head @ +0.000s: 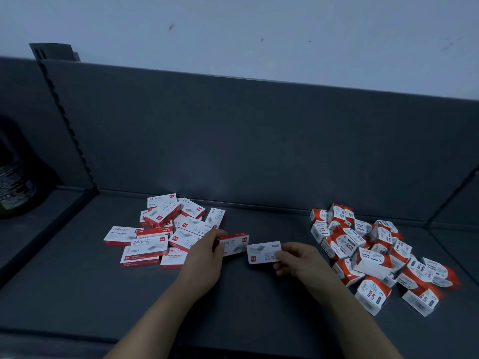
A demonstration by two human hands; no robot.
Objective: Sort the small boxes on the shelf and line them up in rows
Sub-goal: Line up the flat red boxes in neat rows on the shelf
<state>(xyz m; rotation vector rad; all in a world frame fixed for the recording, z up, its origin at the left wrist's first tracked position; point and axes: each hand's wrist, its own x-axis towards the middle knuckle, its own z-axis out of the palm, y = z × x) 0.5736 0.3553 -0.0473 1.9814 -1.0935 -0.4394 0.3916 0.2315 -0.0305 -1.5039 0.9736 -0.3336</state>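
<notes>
Two bare arms come in from the near edge, and each ends in a hand that holds a box. The left hand has its fingers curled round the left end of a staple box. The right hand pinches the right end of a second staple box between thumb and fingers. Both boxes are white with some red, and they sit side by side between the hands, very close, maybe touching at a corner. I cannot tell if they rest on the shelf or are a little above it. Just left of the left hand lies the heap of staple boxes, all mixed up and facing every way. Right of the right hand, a bit apart, lies the heap of paper clip boxes, orange and white, also in a jumble. Behind the hands the grey shelf runs to the back wall. Far off to the left stands a dark bottle. It looks like the boxes are split into two heaps and the first row is just being started, since no row is made yet. Next, I think the two boxes need to go down flat, turned the same way, with edges touching. Then the hands can let go and fetch more from the left heap.
</notes>
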